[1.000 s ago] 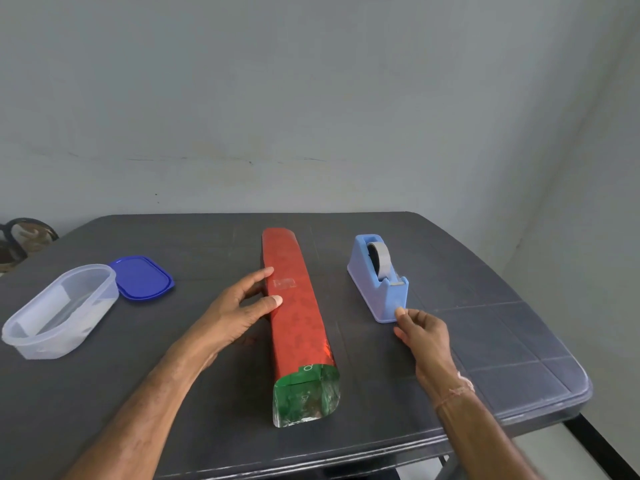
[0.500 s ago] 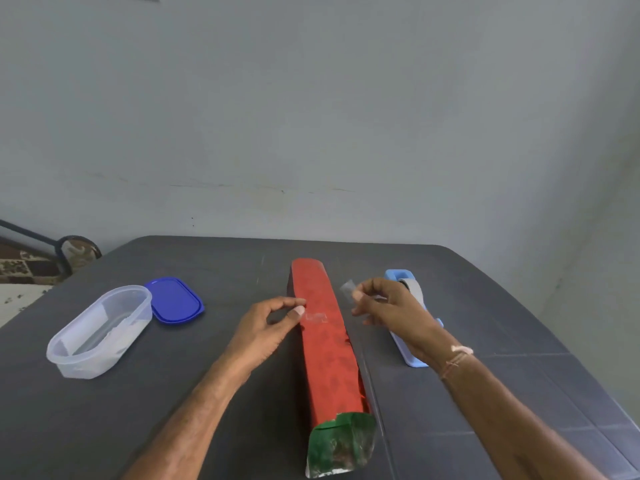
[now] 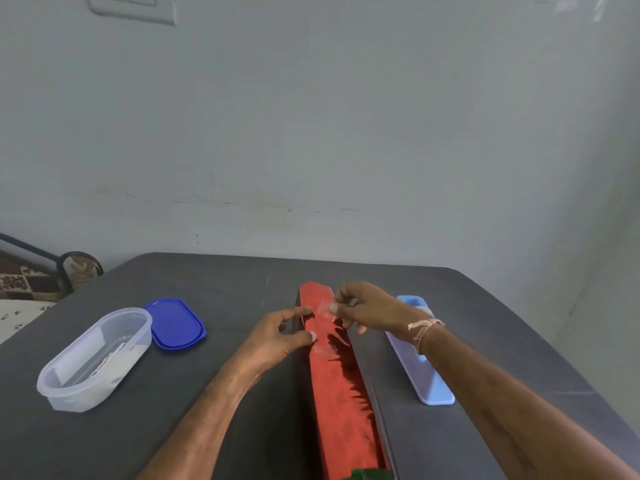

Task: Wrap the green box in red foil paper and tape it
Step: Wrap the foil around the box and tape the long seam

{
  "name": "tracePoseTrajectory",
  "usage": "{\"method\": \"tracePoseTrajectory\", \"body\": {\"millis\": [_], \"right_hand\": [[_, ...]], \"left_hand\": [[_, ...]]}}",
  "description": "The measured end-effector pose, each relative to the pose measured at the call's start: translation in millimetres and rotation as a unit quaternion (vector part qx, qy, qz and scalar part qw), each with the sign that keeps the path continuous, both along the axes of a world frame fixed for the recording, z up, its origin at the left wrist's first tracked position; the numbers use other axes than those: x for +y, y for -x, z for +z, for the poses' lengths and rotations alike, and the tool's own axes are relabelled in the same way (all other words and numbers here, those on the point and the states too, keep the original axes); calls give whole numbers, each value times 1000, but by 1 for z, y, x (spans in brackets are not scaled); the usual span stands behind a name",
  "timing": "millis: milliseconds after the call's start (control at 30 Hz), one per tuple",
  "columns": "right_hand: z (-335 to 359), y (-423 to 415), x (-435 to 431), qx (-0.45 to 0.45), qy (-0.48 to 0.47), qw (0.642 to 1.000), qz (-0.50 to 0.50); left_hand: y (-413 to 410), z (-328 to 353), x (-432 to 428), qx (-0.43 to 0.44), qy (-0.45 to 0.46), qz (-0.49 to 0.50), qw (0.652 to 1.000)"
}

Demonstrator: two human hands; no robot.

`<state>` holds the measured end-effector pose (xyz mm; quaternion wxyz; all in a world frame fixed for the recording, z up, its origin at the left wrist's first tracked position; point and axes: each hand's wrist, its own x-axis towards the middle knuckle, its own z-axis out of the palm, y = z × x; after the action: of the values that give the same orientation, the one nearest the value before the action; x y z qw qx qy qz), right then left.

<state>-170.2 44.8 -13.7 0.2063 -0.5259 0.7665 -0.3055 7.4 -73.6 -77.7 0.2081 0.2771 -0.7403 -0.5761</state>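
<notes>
A long box wrapped in red foil paper [image 3: 341,393] lies lengthwise on the dark table [image 3: 225,282], its green end [image 3: 369,475] just showing at the bottom edge. My left hand [image 3: 277,337] presses thumb and fingers against the left side of the wrapped box near its far end. My right hand [image 3: 367,310] hovers over the far end and pinches a small clear piece of tape [image 3: 325,306] above the foil. Another clear tape piece [image 3: 323,349] sticks on the foil by my left thumb. The light blue tape dispenser [image 3: 426,372] stands to the right, partly behind my right wrist.
A clear plastic oval container [image 3: 93,358] sits at the left with its blue lid [image 3: 175,322] beside it. A grey wall rises behind the table. A wall socket [image 3: 131,5] is at the top left. The table's right edge runs close to the dispenser.
My right hand has carried the tape piece left over the box's far end. My left hand has shifted closer against the foil. The view has tilted up, hiding most of the green end.
</notes>
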Motion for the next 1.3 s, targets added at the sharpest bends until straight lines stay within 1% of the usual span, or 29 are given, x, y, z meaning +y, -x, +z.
{"method": "tracePoseTrajectory", "body": {"millis": [100, 200, 367, 700, 967, 1100, 1300], "right_hand": [[6, 5, -16, 65, -42, 996, 33], [9, 10, -30, 103, -78, 990, 59], [18, 13, -43, 123, -131, 980, 89], [25, 13, -66, 172, -209, 954, 132], [19, 11, -76, 195, -224, 944, 144], [11, 7, -82, 261, -218, 931, 130], [15, 0, -83, 351, -229, 901, 115]], "left_hand": [[0, 4, -7, -19, -27, -33, 999], [1, 4, -14, -39, -32, -56, 997], [3, 5, -20, -56, -20, -75, 995], [4, 4, -21, -49, -26, -93, 994], [3, 2, -22, -42, -28, -98, 994], [3, 1, -23, -40, -27, -100, 994], [3, 0, -24, -41, -22, -101, 994]]}}
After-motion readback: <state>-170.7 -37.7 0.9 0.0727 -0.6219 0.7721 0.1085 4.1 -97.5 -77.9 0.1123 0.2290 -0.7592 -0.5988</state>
